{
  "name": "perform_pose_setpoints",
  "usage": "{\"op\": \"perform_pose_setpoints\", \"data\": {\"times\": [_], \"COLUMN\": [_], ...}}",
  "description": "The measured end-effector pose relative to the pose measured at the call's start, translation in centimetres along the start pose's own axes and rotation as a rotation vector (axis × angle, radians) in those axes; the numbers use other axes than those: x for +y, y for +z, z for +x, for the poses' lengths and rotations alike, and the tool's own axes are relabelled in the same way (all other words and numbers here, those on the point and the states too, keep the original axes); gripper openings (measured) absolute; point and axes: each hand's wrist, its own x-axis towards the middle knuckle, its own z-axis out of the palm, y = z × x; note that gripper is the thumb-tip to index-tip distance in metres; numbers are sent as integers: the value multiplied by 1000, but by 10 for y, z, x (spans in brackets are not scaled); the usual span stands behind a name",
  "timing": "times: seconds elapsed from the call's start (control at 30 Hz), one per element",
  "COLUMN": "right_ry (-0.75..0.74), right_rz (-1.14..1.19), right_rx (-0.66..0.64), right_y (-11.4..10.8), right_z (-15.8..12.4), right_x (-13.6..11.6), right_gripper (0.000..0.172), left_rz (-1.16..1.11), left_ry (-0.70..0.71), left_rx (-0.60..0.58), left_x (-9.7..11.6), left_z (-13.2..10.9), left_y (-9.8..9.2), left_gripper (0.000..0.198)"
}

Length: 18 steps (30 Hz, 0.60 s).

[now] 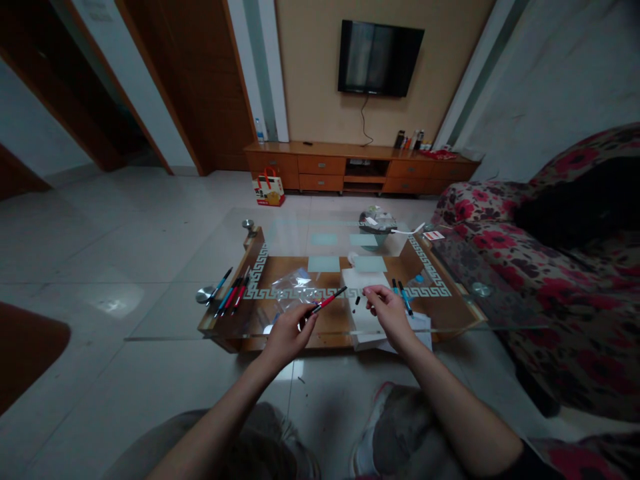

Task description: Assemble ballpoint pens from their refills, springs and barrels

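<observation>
My left hand [289,331] is closed round a red pen [328,301] that points up and to the right over the glass coffee table [190,313]. My right hand [389,312] hovers over white paper [364,319], its fingers pinched on something too small to make out. A small dark piece [357,301], perhaps a pen cap, lies on the paper between my hands. Two blue pens [403,295] lie just right of my right hand. Several red and blue pens [231,295] lie at the table's left end. A clear plastic bag [295,287] sits above my left hand.
A dish with wrapped items [377,221] stands at the table's far side. A flowered sofa [550,267] runs along the right. A wooden TV cabinet [357,167] and a wall TV [380,58] are at the back, with a red bag [269,188] on the tiled floor.
</observation>
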Motion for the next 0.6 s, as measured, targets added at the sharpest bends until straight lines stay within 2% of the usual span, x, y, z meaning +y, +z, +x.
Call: {"op": "perform_pose_setpoints", "data": {"times": [0.17,0.4,0.47,0.6], "right_ry": [-210,-345,-357,-369], "right_rz": [-370,-601,-647,-671], "right_rx": [-62,-123,-146,-222], "right_y": [-12,-11,-10,-7], "right_z": [7,3,3,1], "right_x": [3,18,21,25], "right_gripper": [32,15,18,37], "left_rz": [4,24,22,22], "left_ry": [-47,-62,-64,-70], "left_rx": [62,69,78,65], "left_x": [-9,-15,-15,-14], "left_z": [-3,-5,-4,-4], "left_y": [3,1,0,-1], "left_gripper": [26,25,25,26]}}
